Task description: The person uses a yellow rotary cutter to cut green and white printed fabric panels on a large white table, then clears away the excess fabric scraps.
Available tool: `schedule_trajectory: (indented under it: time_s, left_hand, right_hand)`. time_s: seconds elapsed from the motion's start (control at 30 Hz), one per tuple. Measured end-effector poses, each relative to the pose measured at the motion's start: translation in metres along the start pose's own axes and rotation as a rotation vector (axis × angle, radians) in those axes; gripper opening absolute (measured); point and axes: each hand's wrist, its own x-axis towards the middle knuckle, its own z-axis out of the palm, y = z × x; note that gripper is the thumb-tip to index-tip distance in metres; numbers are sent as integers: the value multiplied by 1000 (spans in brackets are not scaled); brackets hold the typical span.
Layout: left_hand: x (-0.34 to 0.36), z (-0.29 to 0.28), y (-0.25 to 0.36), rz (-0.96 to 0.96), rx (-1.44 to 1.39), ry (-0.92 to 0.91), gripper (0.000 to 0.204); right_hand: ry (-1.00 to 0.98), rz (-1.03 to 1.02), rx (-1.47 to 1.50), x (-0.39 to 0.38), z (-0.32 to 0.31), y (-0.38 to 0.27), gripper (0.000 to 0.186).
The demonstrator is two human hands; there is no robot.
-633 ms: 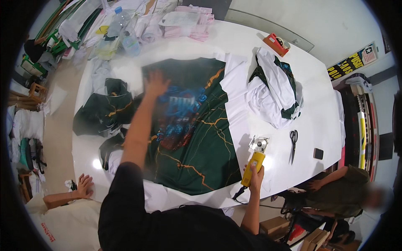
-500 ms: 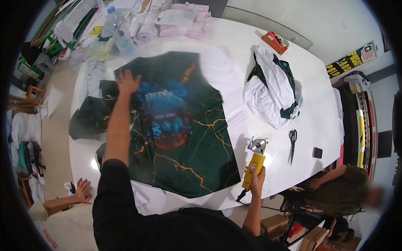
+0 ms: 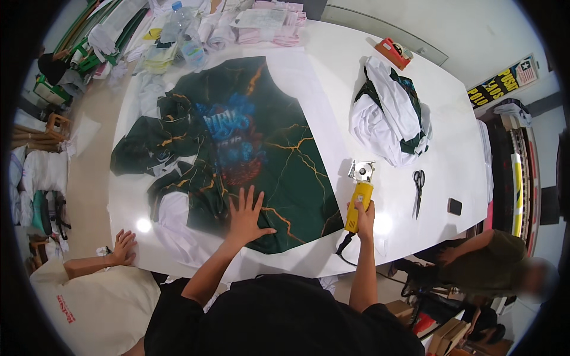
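Splaying my left grip (image 3: 245,219) on the jersey panel (image 3: 291,190)
Right grip (image 3: 366,222) clamps the rotary cutter (image 3: 360,200); a snagged cord (image 3: 343,244) could jerk it.

There is one tabletop (image 3: 451,136). On it I count one broad dark green printed panel (image 3: 291,190), one yellow cutter (image 3: 359,204), one pair of black scissors (image 3: 419,190), one phone (image 3: 455,206), one red tape dispenser (image 3: 392,53), one white-and-green cloth bundle (image 3: 389,121) and two plastic bottles (image 3: 193,54). The dark green pieces (image 3: 139,145) at left overlap, so their number cannot be told; nor can the layers in the pink stack (image 3: 273,35). The wearer's grips number two: left grip (image 3: 246,221), right grip (image 3: 365,219). At least three other people (image 3: 95,296) show.
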Motion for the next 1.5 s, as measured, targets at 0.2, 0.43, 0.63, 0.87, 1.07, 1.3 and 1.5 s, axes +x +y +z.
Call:
schedule_trajectory:
  time_s: [0.2,0.43,0.63,0.87,1.07,1.3,1.5]
  left_hand:
    - [-48,23,-8,-1,26,-4,139]
    - [-76,13,-11,-31,-4,-92,143]
    - [-77,23,3,-40,-43,38,140]
    - [-76,31,60,41,23,-103,142]
    - [-87,44,49,-15,44,-155,153]
    - [-88,50,44,-11,22,-135,154]
    - [-89,51,43,-15,19,-134,154]
  right_hand:
    - [8,-5,90,-38,-25,28,36]
    - [8,-54,-250,-118,-72,45,51]
    - [-64,-215,-697,-224,-93,24,54]
    - [-123,-198,-895,-278,-113,48,59]
    - [-169,-185,-905,-294,-121,63,63]
    - [-195,-275,-884,-278,-105,64,58]
    - [-157,-302,-885,-269,-95,67,56]
